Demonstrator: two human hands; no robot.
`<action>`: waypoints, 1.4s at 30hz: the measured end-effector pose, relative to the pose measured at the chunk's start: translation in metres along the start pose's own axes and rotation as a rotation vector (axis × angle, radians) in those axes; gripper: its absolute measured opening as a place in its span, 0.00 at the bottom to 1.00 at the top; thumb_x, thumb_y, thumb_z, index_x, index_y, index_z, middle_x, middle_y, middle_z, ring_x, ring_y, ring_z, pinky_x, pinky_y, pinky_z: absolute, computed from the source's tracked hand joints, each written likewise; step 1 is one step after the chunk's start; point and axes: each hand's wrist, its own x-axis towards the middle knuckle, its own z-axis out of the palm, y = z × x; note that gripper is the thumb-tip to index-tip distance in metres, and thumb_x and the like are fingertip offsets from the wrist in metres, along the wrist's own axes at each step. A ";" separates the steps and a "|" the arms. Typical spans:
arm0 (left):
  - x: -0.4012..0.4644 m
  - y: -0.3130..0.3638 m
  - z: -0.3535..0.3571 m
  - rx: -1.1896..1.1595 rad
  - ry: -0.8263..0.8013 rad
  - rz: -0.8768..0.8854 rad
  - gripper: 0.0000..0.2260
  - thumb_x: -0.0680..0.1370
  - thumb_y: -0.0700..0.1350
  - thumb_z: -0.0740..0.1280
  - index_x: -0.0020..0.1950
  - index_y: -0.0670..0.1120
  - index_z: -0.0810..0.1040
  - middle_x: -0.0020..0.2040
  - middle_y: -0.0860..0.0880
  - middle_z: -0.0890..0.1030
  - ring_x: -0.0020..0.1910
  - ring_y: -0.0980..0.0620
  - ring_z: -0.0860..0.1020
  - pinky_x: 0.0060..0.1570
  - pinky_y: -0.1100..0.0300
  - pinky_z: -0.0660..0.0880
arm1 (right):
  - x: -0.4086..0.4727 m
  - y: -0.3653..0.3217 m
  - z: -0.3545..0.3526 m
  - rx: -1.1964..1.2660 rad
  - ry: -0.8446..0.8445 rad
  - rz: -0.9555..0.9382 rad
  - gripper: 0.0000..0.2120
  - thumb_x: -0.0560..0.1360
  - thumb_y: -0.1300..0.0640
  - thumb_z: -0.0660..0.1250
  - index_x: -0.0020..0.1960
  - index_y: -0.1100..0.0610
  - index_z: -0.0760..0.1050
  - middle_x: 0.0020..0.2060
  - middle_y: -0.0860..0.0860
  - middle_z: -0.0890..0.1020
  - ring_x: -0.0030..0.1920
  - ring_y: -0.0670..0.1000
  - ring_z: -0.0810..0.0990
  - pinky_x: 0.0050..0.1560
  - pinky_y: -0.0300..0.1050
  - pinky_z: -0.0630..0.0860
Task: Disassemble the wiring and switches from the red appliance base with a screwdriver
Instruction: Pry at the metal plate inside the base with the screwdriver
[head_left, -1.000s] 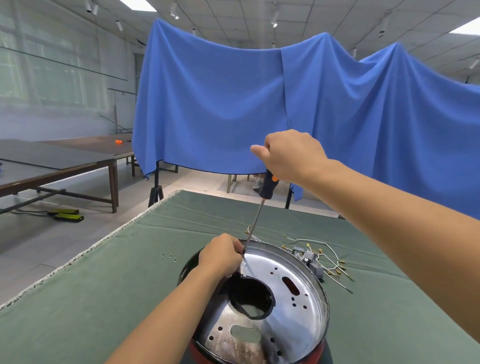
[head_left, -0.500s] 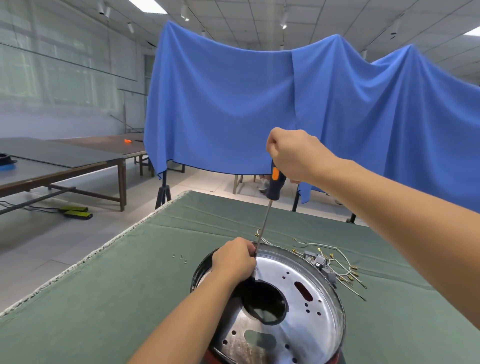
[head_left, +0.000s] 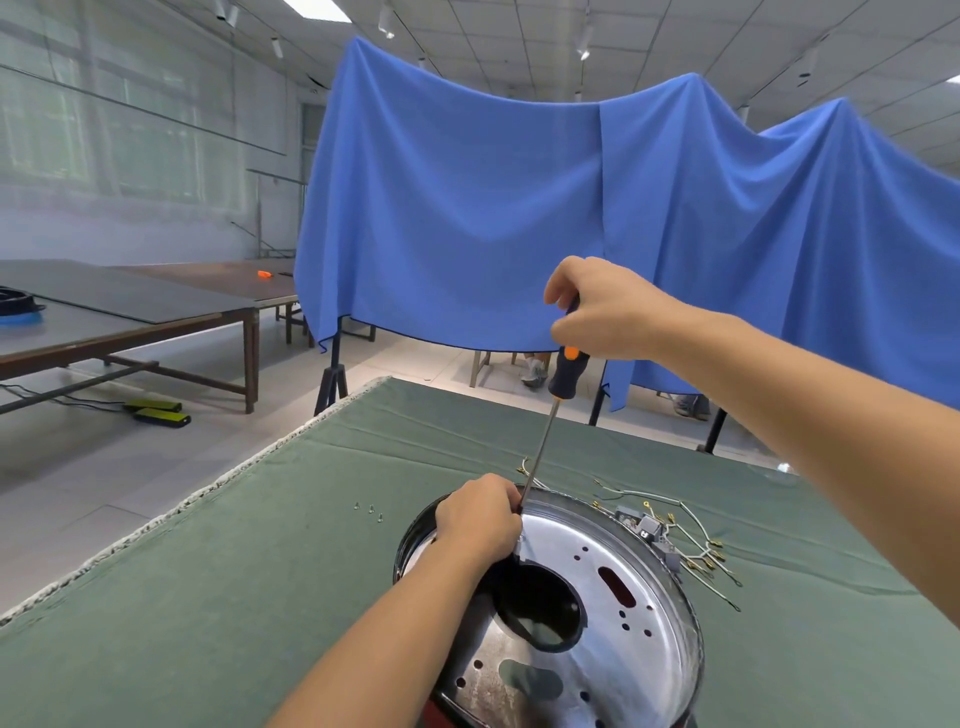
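Head view: your right hand (head_left: 605, 306) is gripping the screwdriver (head_left: 550, 426) handle, its shaft slanting down and near-left to your left hand (head_left: 480, 519), which is clenching over the tip on the appliance base (head_left: 639, 597) at the near table (head_left: 208, 571) edge.

Your right hand (head_left: 605, 309) now grips the screwdriver (head_left: 551, 415) higher on its handle than a second ago, so more of the dark grip and its orange band shows below your fist. The shaft now stands a little steeper. Your left hand (head_left: 480, 517) now sits a touch further along the rim of the metal plate (head_left: 613, 613), its fingers curled right beside the shaft's lower end. Your head has tilted and turned slightly, so the red appliance base (head_left: 434, 712) sits lower and further right in view.
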 end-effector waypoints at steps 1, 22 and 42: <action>0.000 0.000 0.000 0.002 0.001 -0.002 0.10 0.73 0.41 0.64 0.50 0.51 0.81 0.48 0.50 0.83 0.49 0.46 0.79 0.41 0.60 0.69 | 0.000 0.000 0.000 0.029 0.010 -0.013 0.09 0.73 0.56 0.63 0.53 0.53 0.73 0.49 0.48 0.73 0.47 0.52 0.76 0.49 0.48 0.75; -0.002 0.002 0.003 0.031 0.018 0.000 0.10 0.74 0.41 0.63 0.51 0.51 0.80 0.48 0.49 0.82 0.50 0.45 0.79 0.41 0.59 0.67 | -0.004 -0.008 0.003 -0.002 0.082 -0.036 0.06 0.75 0.58 0.60 0.51 0.54 0.73 0.45 0.49 0.77 0.45 0.53 0.76 0.41 0.45 0.74; 0.000 0.002 0.005 0.131 0.089 0.142 0.08 0.75 0.39 0.61 0.49 0.47 0.78 0.48 0.46 0.81 0.47 0.42 0.78 0.40 0.57 0.68 | -0.019 0.027 0.011 0.042 0.464 -0.043 0.03 0.72 0.56 0.63 0.43 0.50 0.75 0.35 0.46 0.80 0.37 0.53 0.76 0.36 0.43 0.66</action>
